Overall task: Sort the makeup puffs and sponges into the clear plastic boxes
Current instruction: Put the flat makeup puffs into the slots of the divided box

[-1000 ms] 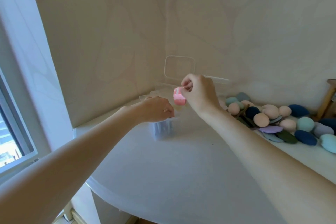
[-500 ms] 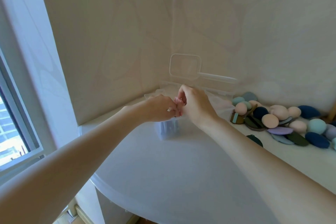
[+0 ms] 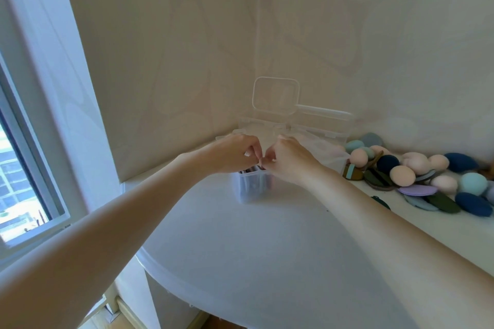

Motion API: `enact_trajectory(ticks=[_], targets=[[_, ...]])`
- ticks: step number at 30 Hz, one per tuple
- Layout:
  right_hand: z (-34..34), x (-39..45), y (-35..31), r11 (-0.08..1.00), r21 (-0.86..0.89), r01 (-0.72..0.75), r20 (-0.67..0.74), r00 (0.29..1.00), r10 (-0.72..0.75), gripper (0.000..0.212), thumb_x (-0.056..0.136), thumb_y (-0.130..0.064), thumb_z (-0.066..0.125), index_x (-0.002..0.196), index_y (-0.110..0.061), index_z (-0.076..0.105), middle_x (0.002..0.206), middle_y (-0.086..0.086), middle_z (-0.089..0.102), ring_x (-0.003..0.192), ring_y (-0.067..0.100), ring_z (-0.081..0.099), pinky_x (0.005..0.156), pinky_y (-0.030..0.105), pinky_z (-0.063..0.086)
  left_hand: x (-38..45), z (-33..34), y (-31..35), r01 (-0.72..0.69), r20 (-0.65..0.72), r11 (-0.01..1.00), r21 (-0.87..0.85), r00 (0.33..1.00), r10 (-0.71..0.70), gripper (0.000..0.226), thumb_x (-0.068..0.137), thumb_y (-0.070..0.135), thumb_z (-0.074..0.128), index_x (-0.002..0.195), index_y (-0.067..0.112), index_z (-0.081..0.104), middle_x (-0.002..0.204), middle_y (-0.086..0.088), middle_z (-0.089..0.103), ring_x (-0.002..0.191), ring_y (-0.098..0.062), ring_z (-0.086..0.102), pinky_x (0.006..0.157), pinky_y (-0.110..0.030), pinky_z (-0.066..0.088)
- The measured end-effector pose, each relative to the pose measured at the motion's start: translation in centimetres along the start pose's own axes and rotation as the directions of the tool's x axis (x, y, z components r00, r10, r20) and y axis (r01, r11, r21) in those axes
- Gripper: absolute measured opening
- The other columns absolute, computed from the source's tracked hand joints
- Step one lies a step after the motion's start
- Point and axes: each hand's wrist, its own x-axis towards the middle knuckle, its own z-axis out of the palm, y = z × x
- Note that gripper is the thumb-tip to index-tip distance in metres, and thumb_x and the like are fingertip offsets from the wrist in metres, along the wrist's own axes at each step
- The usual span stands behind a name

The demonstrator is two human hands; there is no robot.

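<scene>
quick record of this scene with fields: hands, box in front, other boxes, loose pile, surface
hands: left hand and right hand meet, fingertips pinched over the small box; what they hold is hidden
box in front: small box, clear, open, dark puffs standing inside
other boxes: clear boxes behind the hands, lid raised
loose pile: sponges to the right, blue, peach, teal, green, lilac
surface: white table in a wall corner

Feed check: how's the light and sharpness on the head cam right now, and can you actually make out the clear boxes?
Head view: daylight from the window at left, which is blown out; soft overall, with wide-angle bending at the edges; the small clear box under the left hand and right hand shows mainly as faint outlines; the open clear boxes behind nearly blend into the wall; the puffs and sponges stay readable by colour.
</scene>
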Motion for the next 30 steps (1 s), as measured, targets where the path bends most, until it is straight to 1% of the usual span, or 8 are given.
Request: enact_trajectory(ticks=[3, 6, 12, 14, 16, 19, 25, 30], targets=[[-0.3, -0.3, -0.4, 1.000, -0.027, 0.014, 0.005, 1.000, -0.014, 0.037, 0.093, -0.026, 0.049, 0.061, -0.011, 0.060, 0.090, 0.006, 0.043, 0.104, 0.029, 0.051, 0.072, 0.029, 0.034, -0.2, 0.1, 0.6, -0.011, 0.026, 0.999, 0.039, 1.000, 0.010, 0.027, 0.087, 0.010, 0.045, 0.107, 0.013, 0.063, 0.113, 0.000, 0.068, 0.103, -0.017, 0.059, 0.082, -0.023, 0.043], [-1.1, -0.5, 0.1, 0.998, 0.068, 0.017, -0.052, 0.999, -0.013, 0.033, 0.092, -0.024, 0.052, 0.076, -0.004, 0.073, 0.087, 0.012, 0.059, 0.082, 0.025, 0.057, 0.066, 0.027, 0.037, 0.0, 0.0, 1.1, -0.035, -0.030, 0.997, 0.066, 0.999, 0.037, 0.028, 0.087, 0.010, 0.045, 0.107, 0.016, 0.064, 0.111, 0.000, 0.068, 0.103, -0.018, 0.062, 0.078, -0.022, 0.041], [-4.9, -2.0, 4.6, 0.987, 0.046, -0.151, -0.203, 0.966, 0.157, 0.029, 0.090, -0.012, 0.046, 0.063, -0.006, 0.054, 0.059, 0.008, 0.049, 0.058, 0.022, 0.045, 0.054, 0.029, 0.033, 1.4, 0.3, 3.8, -0.158, -0.133, 0.984, 0.081, 0.977, 0.168, 0.026, 0.089, 0.012, 0.045, 0.106, 0.018, 0.065, 0.114, 0.002, 0.064, 0.083, -0.011, 0.051, 0.076, -0.020, 0.036], [-6.3, -3.5, 6.8, 0.955, -0.140, -0.260, -0.062, 0.965, 0.253, 0.027, 0.092, -0.009, 0.043, 0.068, -0.007, 0.055, 0.064, 0.007, 0.052, 0.060, 0.021, 0.046, 0.053, 0.029, 0.034, 2.3, 1.0, 5.5, -0.211, -0.125, 0.973, 0.096, 0.967, 0.222, 0.027, 0.089, 0.013, 0.045, 0.107, 0.018, 0.064, 0.115, 0.003, 0.063, 0.090, -0.013, 0.054, 0.077, -0.017, 0.032], [-6.5, -4.8, 8.3, 0.895, -0.349, -0.277, 0.157, 0.925, 0.347, 0.022, 0.094, -0.007, 0.043, 0.099, -0.007, 0.064, 0.101, 0.010, 0.062, 0.085, 0.021, 0.055, 0.070, 0.028, 0.041, 2.8, 1.8, 6.3, -0.236, -0.087, 0.965, 0.114, 0.965, 0.247, 0.027, 0.090, 0.013, 0.045, 0.109, 0.018, 0.064, 0.117, 0.003, 0.062, 0.091, -0.012, 0.051, 0.078, -0.017, 0.032], [-5.9, -6.2, 9.5, 0.884, -0.379, -0.272, 0.385, 0.823, 0.419, 0.043, 0.093, -0.001, 0.043, 0.133, -0.015, 0.050, 0.137, 0.004, 0.050, 0.119, 0.024, 0.052, 0.095, 0.028, 0.043, 3.3, 2.5, 6.6, -0.234, -0.044, 0.963, 0.132, 0.969, 0.242, 0.027, 0.090, 0.014, 0.046, 0.109, 0.019, 0.063, 0.118, 0.002, 0.061, 0.090, -0.009, 0.047, 0.080, -0.019, 0.032], [-5.8, -5.5, 9.1, 0.896, -0.379, -0.234, 0.359, 0.855, 0.375, 0.039, 0.087, -0.002, 0.058, 0.125, -0.011, 0.055, 0.128, 0.010, 0.052, 0.110, 0.027, 0.055, 0.091, 0.033, 0.049, 2.7, 1.9, 5.8, -0.178, -0.045, 0.976, 0.129, 0.982, 0.185, 0.027, 0.090, 0.013, 0.045, 0.107, 0.018, 0.066, 0.115, 0.000, 0.064, 0.104, -0.018, 0.057, 0.092, -0.027, 0.040], [-7.2, -4.8, 6.5, 0.975, -0.117, -0.188, 0.200, 0.957, 0.208, 0.020, 0.084, -0.004, 0.065, 0.102, -0.012, 0.067, 0.107, 0.005, 0.065, 0.097, 0.020, 0.060, 0.069, 0.025, 0.048, 2.5, 0.4, 2.9, -0.055, -0.192, 0.996, 0.070, 0.979, 0.068, 0.031, 0.090, 0.010, 0.042, 0.102, 0.020, 0.069, 0.110, 0.005, 0.069, 0.102, -0.018, 0.061, 0.096, -0.033, 0.045]])
